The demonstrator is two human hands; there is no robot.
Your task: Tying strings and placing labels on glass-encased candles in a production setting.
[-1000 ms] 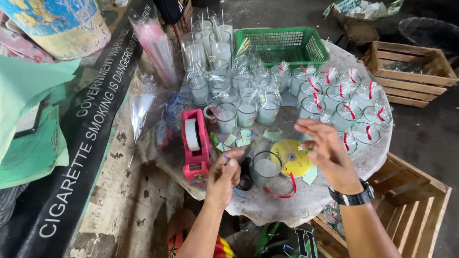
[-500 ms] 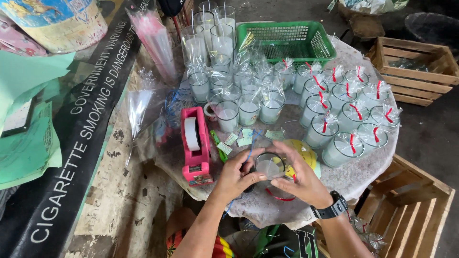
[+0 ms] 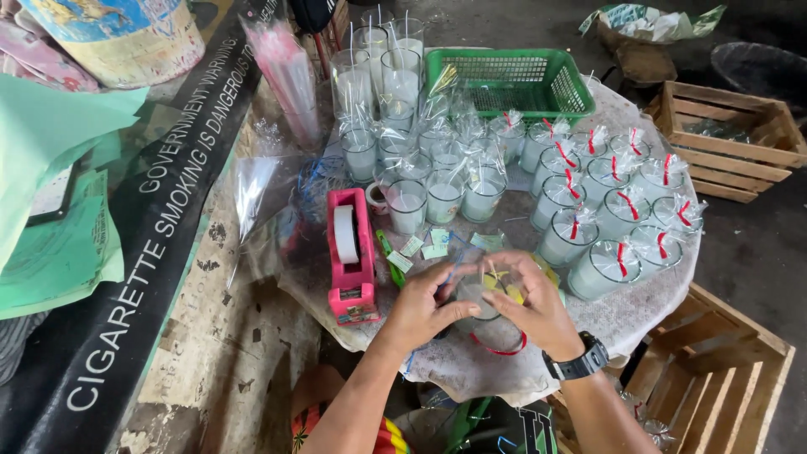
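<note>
Both my hands are cupped around one glass candle (image 3: 479, 301) at the near edge of the round table (image 3: 647, 315). My left hand (image 3: 420, 309) grips its left side, thumb across the front. My right hand (image 3: 538, 309), with a black wristwatch, holds the right side, fingers pinching at the rim near the wick. A red ribbon (image 3: 501, 347) lies under the glass. A pink tape dispenser (image 3: 349, 255) stands just left of my left hand, with small paper labels (image 3: 424, 246) beside it.
Several wrapped candle glasses with red ties (image 3: 618, 223) fill the right side, and unwrapped ones (image 3: 441, 193) the middle. A green plastic basket (image 3: 513, 80) sits at the back. Clear plastic bags (image 3: 282, 55) lie at left. Wooden crates (image 3: 731, 139) stand on the right.
My right hand came in from the right and joined the left on the candle glass. Both hands now close more tightly around it.
</note>
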